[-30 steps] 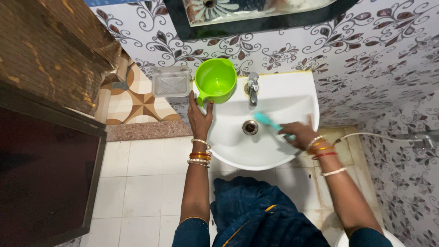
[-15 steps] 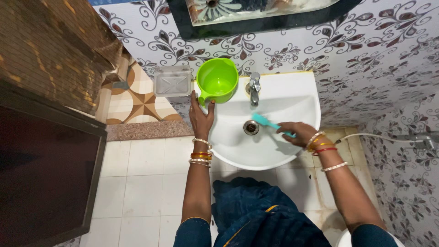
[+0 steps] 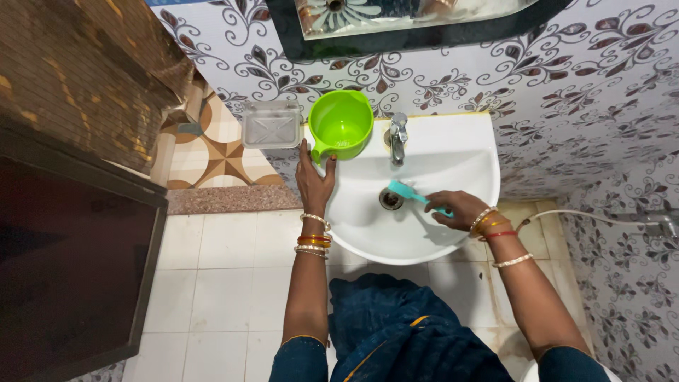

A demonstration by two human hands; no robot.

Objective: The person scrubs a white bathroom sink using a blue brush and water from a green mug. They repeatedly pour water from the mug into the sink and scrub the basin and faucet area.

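White porcelain is filling the middle of the frame: a wall-mounted basin (image 3: 453, 152) with a chrome tap (image 3: 398, 139) at its upper edge and a dark drain (image 3: 390, 199) just below that. The right hand (image 3: 458, 209), right of centre, is gripping a teal brush (image 3: 409, 192) by its handle, fingers wrapped fully round it; the brush head is lying at the right edge of the drain, touching or very nearly touching the bowl. The left hand (image 3: 315, 180), left of centre, is resting flat and spread on the basin's left rim, holding nothing, its fingertips just below a bright green jug (image 3: 341, 125) that is standing on the rim's upper left corner. A clear plastic soap dish (image 3: 271, 124) is sitting left of the jug, against the patterned wall. Bangles are circling both wrists, and dark blue cloth is hanging at the bottom centre.

The likely slips, as I judge them: the jug is perching right at the rim's corner — a nudge from the left hand's fingertips could tip it into the bowl or off onto the tiled floor. A wet handle could also be loosening the right hand's grip, letting the brush skid toward the drain. Whether the bowl is wet, I cannot tell.
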